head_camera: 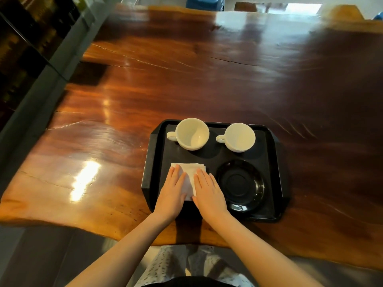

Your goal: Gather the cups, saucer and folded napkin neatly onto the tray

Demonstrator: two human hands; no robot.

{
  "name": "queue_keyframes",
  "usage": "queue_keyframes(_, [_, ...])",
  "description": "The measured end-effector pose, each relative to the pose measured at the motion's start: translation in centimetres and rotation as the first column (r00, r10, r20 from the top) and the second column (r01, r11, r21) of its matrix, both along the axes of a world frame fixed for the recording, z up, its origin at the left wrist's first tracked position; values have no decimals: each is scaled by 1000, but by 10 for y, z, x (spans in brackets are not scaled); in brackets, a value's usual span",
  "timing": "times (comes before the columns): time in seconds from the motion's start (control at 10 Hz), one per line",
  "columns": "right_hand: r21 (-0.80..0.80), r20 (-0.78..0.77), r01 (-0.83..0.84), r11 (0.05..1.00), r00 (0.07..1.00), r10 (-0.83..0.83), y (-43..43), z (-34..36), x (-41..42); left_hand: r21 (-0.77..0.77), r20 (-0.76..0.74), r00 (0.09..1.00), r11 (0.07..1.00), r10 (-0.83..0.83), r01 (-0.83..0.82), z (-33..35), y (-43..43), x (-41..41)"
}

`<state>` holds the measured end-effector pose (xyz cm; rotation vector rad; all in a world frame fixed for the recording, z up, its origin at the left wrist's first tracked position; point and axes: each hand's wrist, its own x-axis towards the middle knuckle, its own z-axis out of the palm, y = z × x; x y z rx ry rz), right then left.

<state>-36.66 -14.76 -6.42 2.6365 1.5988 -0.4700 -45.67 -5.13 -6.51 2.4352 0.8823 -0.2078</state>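
A black tray (271, 154) lies on the wooden table near its front edge. Two white cups stand at the tray's far side: the left cup (191, 134) and the right cup (238, 137), both upright and empty, handles pointing left. A black saucer (240, 184) rests on the tray's near right part. A white folded napkin (190, 172) lies on the near left part. My left hand (173, 191) and my right hand (208, 191) lie flat on the napkin, palms down, fingers together, covering most of it.
The polished wooden table (186, 79) stretches far ahead and to both sides. A dark shelf or wall (24, 48) runs along the left. The table's front edge (124, 235) is just below my forearms.
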Motion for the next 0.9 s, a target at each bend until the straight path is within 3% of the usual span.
queue_keyframes(0.1, [122, -189, 142, 982, 975, -118, -4, 21, 13, -4, 99, 995, 1000, 16, -16, 8, -3, 3])
queue_keyframes(0.2, [251, -214, 436, 864, 896, -389, -25, 38, 48, -146, 225, 971, 988, 85, -53, 22, -15, 18])
queue_keyframes(0.3, [199, -181, 647, 736, 762, -621, -60, 39, 82, -294, 186, 975, 954, 120, -62, 27, -32, 49])
queue_keyframes(0.5, [-30, -252, 730, 683, 656, -712, -86, 24, 96, -362, -14, 992, 924, 126, -122, 30, -46, 87])
queue_keyframes(0.9, [-78, -352, 719, 690, 628, -694, -88, 26, 97, -350, -42, 986, 922, 159, -164, 38, -48, 89])
